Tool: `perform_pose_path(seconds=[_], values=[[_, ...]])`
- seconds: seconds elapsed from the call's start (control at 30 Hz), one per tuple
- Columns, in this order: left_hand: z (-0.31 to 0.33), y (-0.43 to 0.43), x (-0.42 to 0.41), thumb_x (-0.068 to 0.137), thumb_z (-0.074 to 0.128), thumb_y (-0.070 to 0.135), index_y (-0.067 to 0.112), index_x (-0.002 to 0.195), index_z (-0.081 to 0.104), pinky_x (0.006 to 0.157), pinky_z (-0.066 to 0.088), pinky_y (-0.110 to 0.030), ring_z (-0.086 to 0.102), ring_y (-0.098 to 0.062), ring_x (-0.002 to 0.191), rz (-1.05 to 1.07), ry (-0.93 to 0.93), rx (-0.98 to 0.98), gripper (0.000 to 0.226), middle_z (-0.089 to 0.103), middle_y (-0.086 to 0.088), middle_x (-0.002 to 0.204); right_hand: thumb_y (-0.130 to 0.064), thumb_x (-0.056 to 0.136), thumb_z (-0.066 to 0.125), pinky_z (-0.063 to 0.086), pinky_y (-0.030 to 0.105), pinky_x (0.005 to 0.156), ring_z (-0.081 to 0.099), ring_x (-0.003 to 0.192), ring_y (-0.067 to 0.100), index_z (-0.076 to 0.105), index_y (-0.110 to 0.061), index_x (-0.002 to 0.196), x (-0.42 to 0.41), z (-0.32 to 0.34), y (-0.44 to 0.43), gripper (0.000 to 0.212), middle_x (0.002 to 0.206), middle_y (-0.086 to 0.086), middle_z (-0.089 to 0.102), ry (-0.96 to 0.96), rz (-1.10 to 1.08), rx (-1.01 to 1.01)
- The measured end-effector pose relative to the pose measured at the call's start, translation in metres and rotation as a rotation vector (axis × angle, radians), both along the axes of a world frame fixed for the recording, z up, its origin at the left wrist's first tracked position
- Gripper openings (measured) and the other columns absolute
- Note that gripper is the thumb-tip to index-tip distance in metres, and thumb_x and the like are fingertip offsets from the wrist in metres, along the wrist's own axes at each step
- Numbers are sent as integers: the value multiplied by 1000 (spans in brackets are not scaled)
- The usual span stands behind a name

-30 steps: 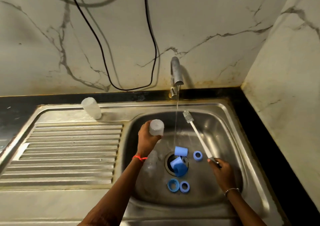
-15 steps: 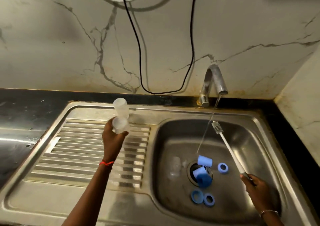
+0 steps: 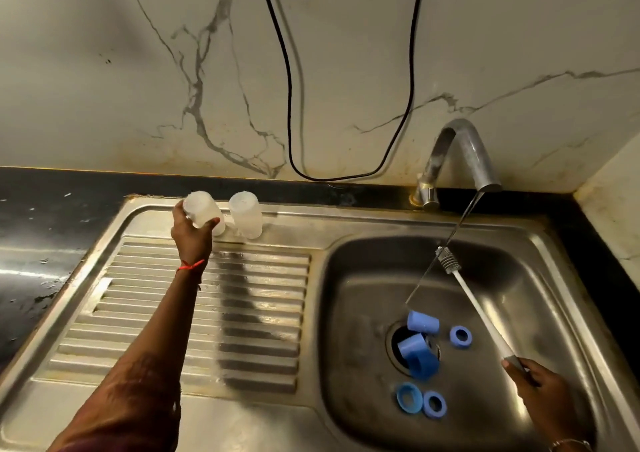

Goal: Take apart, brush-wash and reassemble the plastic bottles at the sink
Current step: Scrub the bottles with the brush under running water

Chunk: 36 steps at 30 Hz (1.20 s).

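Left hand [image 3: 192,237] grips the translucent plastic bottle [image 3: 201,209], now moved from basin [image 3: 363,278] to drainboard [image 3: 242,313] at eleven o'clock; right hand [image 3: 540,389] clasps the white-handled brush [image 3: 480,310]; blue plastic caps [image 3: 423,324] remain unwashed.

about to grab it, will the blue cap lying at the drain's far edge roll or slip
Probably rolls: the blue cap lies on its side, a round cylinder. Likely slippery, since water from the tap lands beside it.

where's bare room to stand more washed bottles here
Free: the ribbed drainboard between the left forearm and the basin; the back ledge between the standing bottle and the tap. Crowded: the basin floor round the drain, strewn with blue caps and rings.
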State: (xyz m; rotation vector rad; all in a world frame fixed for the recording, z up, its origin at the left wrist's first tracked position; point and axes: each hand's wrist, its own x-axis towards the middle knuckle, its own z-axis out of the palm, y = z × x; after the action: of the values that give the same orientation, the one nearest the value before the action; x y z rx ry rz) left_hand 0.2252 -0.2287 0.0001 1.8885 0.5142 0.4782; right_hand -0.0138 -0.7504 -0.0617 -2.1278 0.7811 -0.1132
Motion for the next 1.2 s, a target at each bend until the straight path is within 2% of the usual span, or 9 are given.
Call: perform_pose_path(seconds=[0.23, 0.4, 0.53, 0.67, 0.77, 0.87, 1.0, 1.1, 1.2], values=[[-3, 9, 13, 74, 76, 2, 10, 138, 37, 106, 38, -49, 43, -34, 126, -47, 83, 72, 76, 47, -17, 135, -6, 84, 67, 34, 11, 42, 45, 44, 9, 67, 0, 82, 2, -2, -1, 6, 48, 11, 48, 2, 11, -12], [14, -12, -5, 66, 81, 0, 12, 150, 4, 115, 20, -47, 24, -33, 138, 48, 77, 3, 115, 17, -20, 151, -8, 85, 65, 37, 11, 47, 49, 53, 24, 66, -1, 83, 3, -3, -1, 7, 60, 19, 59, -42, 29, -8], [30, -80, -48, 64, 69, -1, 3, 136, 34, 109, 4, -14, 27, -34, 132, 195, -205, 250, 80, 30, -23, 139, -8, 86, 65, 33, 13, 44, 45, 47, 8, 65, -2, 76, 2, -1, 0, 11, 54, 16, 53, -76, 39, 7], [10, -157, -84, 62, 55, -14, -1, 122, 42, 109, 16, -17, 34, -37, 122, -121, -321, 331, 63, 41, -28, 124, -7, 85, 65, 35, 11, 48, 47, 51, 11, 66, 3, 76, 1, 5, 4, 14, 59, 20, 58, -89, 50, 6], [-12, -207, -100, 62, 52, -4, 0, 118, 48, 105, 33, -32, 41, -37, 113, -432, -156, 342, 57, 45, -23, 120, -5, 85, 64, 35, 6, 47, 47, 53, 29, 65, 9, 75, 0, 22, 10, 17, 63, 26, 61, -135, 98, -51], [-43, -245, -105, 73, 67, 7, 2, 129, 43, 103, 32, -46, 39, -38, 120, -605, 264, 392, 62, 42, -19, 128, -5, 85, 64, 32, 5, 45, 51, 55, 40, 63, 11, 72, -1, 26, 10, 21, 61, 27, 60, -164, 105, -87], [-90, -263, -115, 76, 77, 28, -8, 137, 24, 103, 30, -31, 40, -33, 129, -679, 769, 273, 89, 39, -23, 138, -21, 87, 65, 31, 20, 46, 39, 48, 13, 58, 4, 67, -1, -1, -1, 33, 51, 13, 47, -155, 82, 36], [-104, -263, -125, 72, 81, 20, -11, 137, 21, 99, 36, -30, 45, -34, 125, -642, 871, 213, 93, 41, -25, 136, -14, 85, 66, 31, 22, 46, 37, 47, 11, 58, -1, 65, 0, -10, -4, 25, 49, 7, 45, -154, 64, 58], [-109, -261, -125, 76, 76, 5, -13, 126, 38, 82, 40, -28, 53, -31, 115, -603, 879, 146, 66, 53, -17, 122, -12, 84, 67, 30, 20, 45, 37, 47, 10, 57, -5, 63, 0, -12, -5, 25, 48, 4, 44, -165, 83, 56]])
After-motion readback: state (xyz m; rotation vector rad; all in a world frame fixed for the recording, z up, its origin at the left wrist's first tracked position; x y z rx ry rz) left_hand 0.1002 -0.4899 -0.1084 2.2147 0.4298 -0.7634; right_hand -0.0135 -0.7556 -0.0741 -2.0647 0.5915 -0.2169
